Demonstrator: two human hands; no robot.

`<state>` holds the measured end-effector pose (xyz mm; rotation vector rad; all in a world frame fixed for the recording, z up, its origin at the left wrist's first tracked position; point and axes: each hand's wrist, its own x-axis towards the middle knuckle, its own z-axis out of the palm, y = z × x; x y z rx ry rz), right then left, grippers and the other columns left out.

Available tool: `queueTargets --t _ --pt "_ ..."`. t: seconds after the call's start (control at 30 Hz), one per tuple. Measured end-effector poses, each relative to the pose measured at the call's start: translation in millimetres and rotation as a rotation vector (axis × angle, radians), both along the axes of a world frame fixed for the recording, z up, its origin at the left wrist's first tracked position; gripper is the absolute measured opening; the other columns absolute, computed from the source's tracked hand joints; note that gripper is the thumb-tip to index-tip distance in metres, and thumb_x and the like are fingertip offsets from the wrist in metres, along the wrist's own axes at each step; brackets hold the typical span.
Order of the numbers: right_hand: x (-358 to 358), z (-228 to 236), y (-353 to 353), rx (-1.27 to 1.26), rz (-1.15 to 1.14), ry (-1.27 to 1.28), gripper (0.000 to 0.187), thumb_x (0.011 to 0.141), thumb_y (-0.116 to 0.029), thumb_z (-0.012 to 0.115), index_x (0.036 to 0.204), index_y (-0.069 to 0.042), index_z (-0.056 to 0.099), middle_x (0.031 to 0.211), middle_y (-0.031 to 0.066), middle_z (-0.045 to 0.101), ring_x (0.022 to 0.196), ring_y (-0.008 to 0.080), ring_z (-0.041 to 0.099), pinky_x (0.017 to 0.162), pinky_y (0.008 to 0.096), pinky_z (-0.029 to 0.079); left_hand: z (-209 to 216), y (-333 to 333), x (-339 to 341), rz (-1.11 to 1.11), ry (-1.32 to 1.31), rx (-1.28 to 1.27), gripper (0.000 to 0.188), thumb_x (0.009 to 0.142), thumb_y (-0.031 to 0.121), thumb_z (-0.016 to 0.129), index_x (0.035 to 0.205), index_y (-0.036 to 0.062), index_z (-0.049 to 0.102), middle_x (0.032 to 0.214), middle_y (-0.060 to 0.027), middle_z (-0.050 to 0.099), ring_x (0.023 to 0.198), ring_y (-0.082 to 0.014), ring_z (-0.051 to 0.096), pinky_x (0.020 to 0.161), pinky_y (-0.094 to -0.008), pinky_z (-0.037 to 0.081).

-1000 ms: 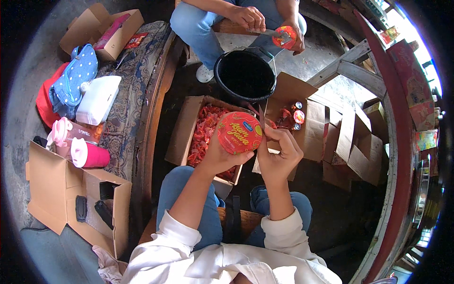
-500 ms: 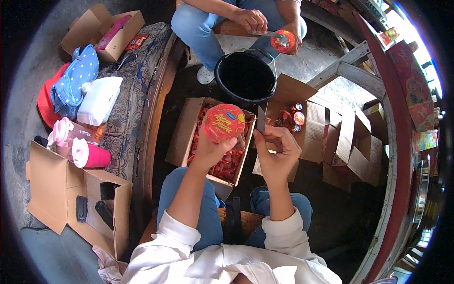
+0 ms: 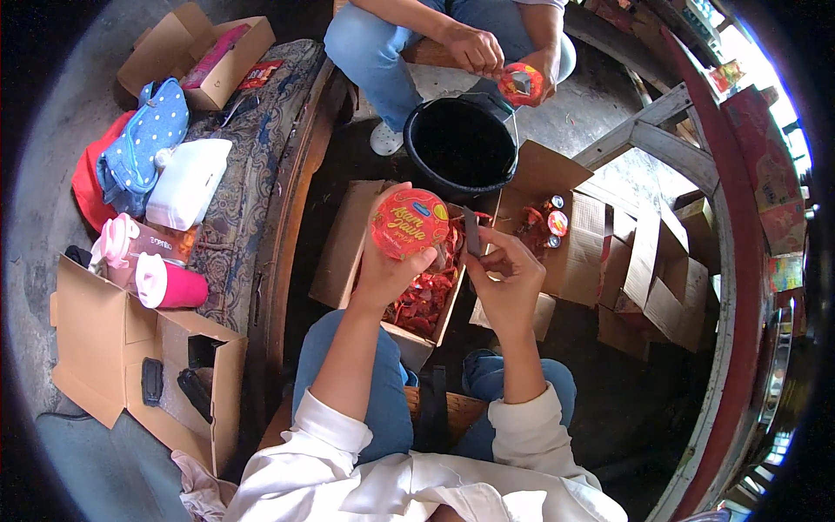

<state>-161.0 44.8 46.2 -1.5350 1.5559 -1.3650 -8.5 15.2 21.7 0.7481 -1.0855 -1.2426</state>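
Observation:
My left hand point(image 3: 380, 283) grips a round red sealed plastic cup point(image 3: 407, 224), its printed lid turned up toward me. Between the thumb and fingers of my right hand point(image 3: 506, 283) is a thin dark flat blade point(image 3: 471, 233), held upright just right of the cup and apart from it. Whether the blade is metal, I cannot tell for certain. Below both hands sits a cardboard box point(image 3: 335, 248) filled with red plastic scraps point(image 3: 424, 304). Part of the box is hidden by my left hand and the cup.
Opposite me a person's hands point(image 3: 474, 50) work on a similar red cup point(image 3: 520, 84) above a black bucket point(image 3: 461, 183). An open carton point(image 3: 583, 261) with small cups stands right; more cartons point(image 3: 657, 278) lie beyond. A patterned bench point(image 3: 248, 174) and pink tumbler point(image 3: 183, 285) are left.
The blade in my right hand has tilted and shifted slightly left and down. My left hand keeps hold of the cup. The scene has shifted slightly right and down in view.

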Motion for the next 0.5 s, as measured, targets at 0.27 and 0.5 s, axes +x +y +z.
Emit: queueTargets --t 0.27,0.5 --pt "6 -37 2 0.273 0.269 0.314 0.045 0.060 0.011 0.063 0.104 0.000 0.058 0.103 0.0178 0.058 0.078 0.0295 0.062 0.066 0.0336 0.052 2 -6 7 0.054 -0.031 -0.082 0.079 0.060 0.001 0.074 0.126 0.0043 0.032 0.110 -0.0085 0.049 0.103 -0.0162 0.052 0.088 -0.0301 0.046" --pt "11 -51 7 0.262 0.314 0.558 0.040 0.062 0.009 0.062 0.101 0.001 0.059 0.109 0.0186 0.056 0.091 0.0348 0.059 0.073 0.0360 0.051 -4 -8 8 0.122 -0.191 -0.115 0.079 0.060 -0.005 0.072 0.126 0.0046 0.030 0.112 -0.0087 0.047 0.102 -0.0164 0.052 0.089 -0.0303 0.046"
